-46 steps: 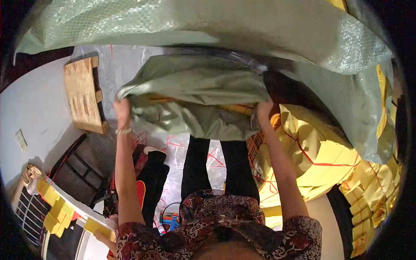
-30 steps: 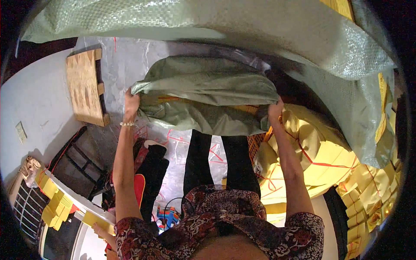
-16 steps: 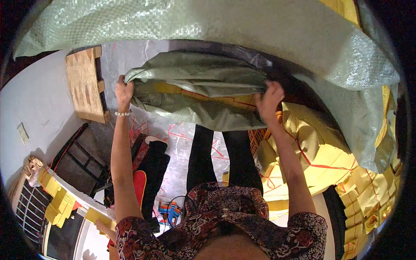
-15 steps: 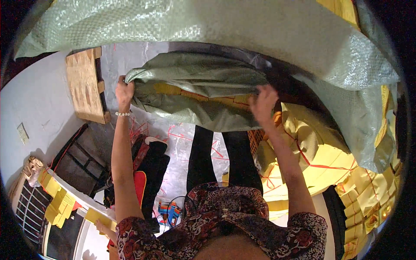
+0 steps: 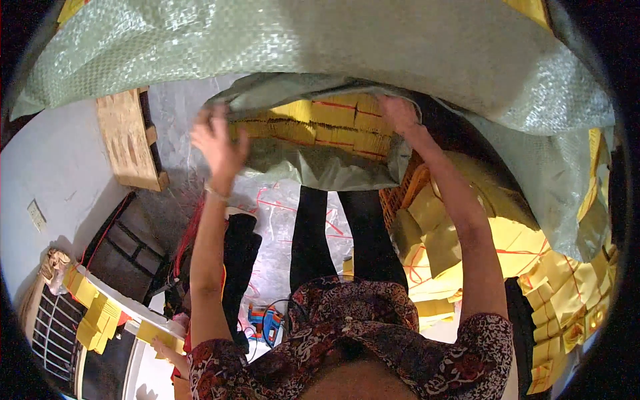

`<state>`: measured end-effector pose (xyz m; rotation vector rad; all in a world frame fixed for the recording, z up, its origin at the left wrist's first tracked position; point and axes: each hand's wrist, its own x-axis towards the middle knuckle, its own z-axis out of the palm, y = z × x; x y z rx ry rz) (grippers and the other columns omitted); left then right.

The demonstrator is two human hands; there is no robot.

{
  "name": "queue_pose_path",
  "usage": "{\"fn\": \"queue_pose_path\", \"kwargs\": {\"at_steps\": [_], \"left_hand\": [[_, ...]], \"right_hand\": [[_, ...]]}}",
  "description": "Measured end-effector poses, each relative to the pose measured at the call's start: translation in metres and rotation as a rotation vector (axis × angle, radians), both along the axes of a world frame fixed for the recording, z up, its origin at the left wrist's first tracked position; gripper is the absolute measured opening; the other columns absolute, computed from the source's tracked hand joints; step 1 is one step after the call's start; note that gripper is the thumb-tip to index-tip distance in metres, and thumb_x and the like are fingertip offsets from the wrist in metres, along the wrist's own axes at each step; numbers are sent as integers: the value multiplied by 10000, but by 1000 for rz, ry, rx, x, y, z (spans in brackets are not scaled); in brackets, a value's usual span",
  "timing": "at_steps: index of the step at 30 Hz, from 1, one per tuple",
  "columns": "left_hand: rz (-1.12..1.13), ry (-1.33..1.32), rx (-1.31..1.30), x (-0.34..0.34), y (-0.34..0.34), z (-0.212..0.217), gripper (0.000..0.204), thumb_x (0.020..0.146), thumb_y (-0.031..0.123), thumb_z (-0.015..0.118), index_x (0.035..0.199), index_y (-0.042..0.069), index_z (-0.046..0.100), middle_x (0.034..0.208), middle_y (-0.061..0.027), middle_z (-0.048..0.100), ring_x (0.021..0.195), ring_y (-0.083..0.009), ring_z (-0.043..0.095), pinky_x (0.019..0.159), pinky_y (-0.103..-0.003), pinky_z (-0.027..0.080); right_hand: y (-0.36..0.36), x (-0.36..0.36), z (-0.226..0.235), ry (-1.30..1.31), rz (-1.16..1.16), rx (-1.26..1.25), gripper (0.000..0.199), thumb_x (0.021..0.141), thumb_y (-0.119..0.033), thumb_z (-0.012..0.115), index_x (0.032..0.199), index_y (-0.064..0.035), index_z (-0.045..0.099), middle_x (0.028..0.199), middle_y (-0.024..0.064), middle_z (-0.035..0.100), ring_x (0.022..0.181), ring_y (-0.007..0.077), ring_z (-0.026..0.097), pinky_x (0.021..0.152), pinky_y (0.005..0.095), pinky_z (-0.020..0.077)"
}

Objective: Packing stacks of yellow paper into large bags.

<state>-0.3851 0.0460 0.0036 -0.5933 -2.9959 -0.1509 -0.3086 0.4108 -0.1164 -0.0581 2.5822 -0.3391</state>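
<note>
You had the pale green woven plastic sack raised at chest height, its mouth toward you, so the yellow paper bundles tied with red string showed inside. Your left hand was spread open just beside the sack's left edge — your right hand rested on the bundles, fingers curled.

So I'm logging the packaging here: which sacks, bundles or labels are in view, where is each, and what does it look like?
Woven sack: centre, pale green, mouth open, left hand and right hand at its rim.
Paper bundles: inside that sack, flat yellow stacks tied with red string.
Large woven sack: across the top, pale green, bulging.
Loose yellow stacks: right side, heaped.
Small yellow stacks: lower left, on a white ledge.
Labels or screens: none visible.
</note>
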Motion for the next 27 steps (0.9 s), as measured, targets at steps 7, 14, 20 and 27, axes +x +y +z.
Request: {"fn": "queue_pose_path", "kwargs": {"at_steps": [7,14,20,27], "left_hand": [[-527,-688,-164,124,96,-66,857,666,415,737,1380,157,339,1278,-125,455,1171,-318,424,992,-456,274],[-611,-833,-330,172,102,-129,709,691,166,647,1341,142,364,1049,-174,600,985,-322,581,969,-492,339],[-750,-946,11,186,193,-68,306,727,83,555,1029,121,589,821,-157,640,737,-333,643,641,-452,516],[-519,-1083,-310,195,101,-40,409,736,132,581,1143,175,571,920,-143,642,848,-320,643,647,-407,530]], "right_hand": [[-5,87,41,241,-721,-527,457,741,-223,641,1148,-52,527,1043,207,599,949,363,591,803,428,492],[28,129,-43,50,-971,-105,724,732,-329,651,1276,51,360,1299,286,360,1207,399,358,961,505,316],[183,226,-97,248,-1284,-306,555,752,-228,585,1219,54,480,1060,256,588,957,374,579,839,466,439],[28,130,2,69,-1394,-171,597,738,-163,596,1281,28,439,1071,259,595,984,386,582,832,460,455]]}}
